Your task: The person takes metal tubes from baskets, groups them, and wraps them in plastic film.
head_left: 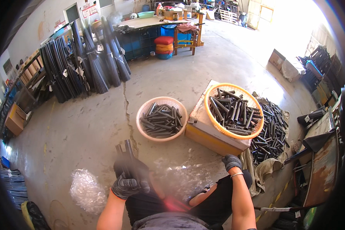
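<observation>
My left hand (127, 184), in a dark work glove, grips a small bunch of short black tubes (124, 150) that stick up from it, blurred. My right hand (231, 161), also gloved, rests on my right knee with fingers curled and nothing visible in it. A clear plastic sheet (182, 177) lies across my lap between the hands. Ahead on the floor a pink basket (141, 130) holds several black tubes. To its right an orange basket (210, 113) full of the same tubes sits on a cardboard box (211, 138).
A loose pile of black tubes (274, 136) lies on cloth right of the box. Crumpled bubble wrap (87, 191) sits at my left. Bundles of long black rods (84, 65) lean against the left wall. A workbench (149, 23) and stool stand at the back.
</observation>
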Demonstrator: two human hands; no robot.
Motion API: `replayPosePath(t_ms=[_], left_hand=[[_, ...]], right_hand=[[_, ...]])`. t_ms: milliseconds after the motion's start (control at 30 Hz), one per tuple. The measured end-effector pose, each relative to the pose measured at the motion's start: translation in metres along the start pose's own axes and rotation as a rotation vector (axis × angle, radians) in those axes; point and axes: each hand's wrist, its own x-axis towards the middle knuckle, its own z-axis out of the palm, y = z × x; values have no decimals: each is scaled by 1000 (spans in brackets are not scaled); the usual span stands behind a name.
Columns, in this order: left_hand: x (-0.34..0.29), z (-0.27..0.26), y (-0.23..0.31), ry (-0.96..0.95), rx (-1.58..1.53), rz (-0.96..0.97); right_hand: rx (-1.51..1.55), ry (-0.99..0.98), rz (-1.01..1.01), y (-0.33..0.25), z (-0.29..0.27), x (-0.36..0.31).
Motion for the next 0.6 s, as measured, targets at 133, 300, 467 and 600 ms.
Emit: replayPosePath(t_ms=[133, 300, 467, 600], left_hand=[[20, 5, -10, 34, 239, -79], [51, 33, -13, -141, 290, -191], [29, 24, 9, -91, 219, -115], [5, 18, 11, 51, -15, -68]], right_hand=[[773, -1, -166, -58, -12, -27], [1198, -567, -545, -182, -60, -94], [1137, -249, -402, -83, 28, -21], [131, 95, 58, 31, 20, 10]])
